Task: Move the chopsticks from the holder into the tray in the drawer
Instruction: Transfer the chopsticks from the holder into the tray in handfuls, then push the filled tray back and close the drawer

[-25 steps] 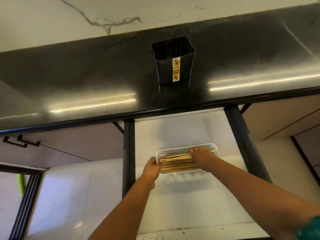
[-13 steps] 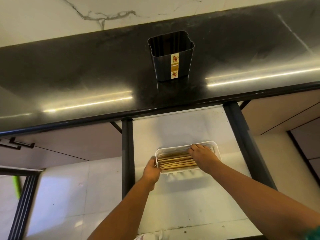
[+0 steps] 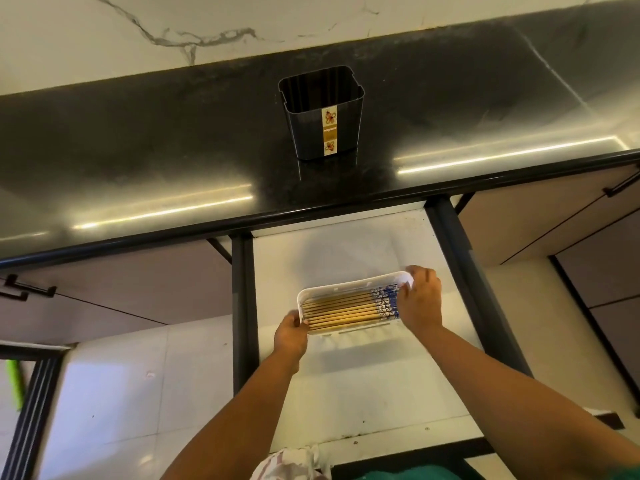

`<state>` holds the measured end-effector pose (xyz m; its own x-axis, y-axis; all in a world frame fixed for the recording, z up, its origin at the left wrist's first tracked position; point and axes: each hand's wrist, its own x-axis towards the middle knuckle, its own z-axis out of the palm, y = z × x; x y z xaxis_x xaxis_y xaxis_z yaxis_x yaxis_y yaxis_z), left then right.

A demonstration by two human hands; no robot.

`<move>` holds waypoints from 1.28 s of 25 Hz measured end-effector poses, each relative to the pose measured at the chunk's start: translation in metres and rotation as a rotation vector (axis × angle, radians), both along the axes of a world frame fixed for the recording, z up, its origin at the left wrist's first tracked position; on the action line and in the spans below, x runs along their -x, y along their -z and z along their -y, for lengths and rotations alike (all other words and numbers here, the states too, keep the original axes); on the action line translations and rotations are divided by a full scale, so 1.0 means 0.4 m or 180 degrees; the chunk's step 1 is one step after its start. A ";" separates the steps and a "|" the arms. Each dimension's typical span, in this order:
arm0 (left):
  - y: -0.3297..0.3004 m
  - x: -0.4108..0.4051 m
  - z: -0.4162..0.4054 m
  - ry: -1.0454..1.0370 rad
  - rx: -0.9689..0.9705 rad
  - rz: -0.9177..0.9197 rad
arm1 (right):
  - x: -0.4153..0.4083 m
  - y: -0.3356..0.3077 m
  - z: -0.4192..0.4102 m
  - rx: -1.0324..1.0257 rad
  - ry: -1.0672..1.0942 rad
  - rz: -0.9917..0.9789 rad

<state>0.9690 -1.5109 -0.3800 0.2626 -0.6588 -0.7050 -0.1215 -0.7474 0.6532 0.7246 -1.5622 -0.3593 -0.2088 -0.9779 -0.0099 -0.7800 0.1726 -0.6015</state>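
Both arms reach forward and down into the open drawer (image 3: 346,393). The left hand (image 3: 290,333) curls around the near-left corner of the white tray (image 3: 332,293), thumb on the rim; the right hand (image 3: 420,299) grips the tray's right end, fingers bent over its edge. Between the hands the chopsticks (image 3: 349,308) lie flat and side by side in the tray, pale wood with blue-patterned ends toward the right hand. Beyond both hands, on the black counter (image 3: 138,150), the dark holder (image 3: 320,116) stands upright
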 end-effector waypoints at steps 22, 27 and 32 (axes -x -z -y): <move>-0.020 0.011 0.001 -0.0041 -0.0217 -0.0012 | 0.075 0.050 0.009 -0.2112 0.0729 0.1289; -0.069 0.059 -0.019 -0.0584 -0.0166 -0.0208 | 0.085 0.016 -0.021 -0.2128 0.0363 0.1277; -0.132 0.079 -0.101 -0.0428 -0.0301 0.0081 | 0.116 -0.023 -0.062 -0.2095 0.0280 0.1392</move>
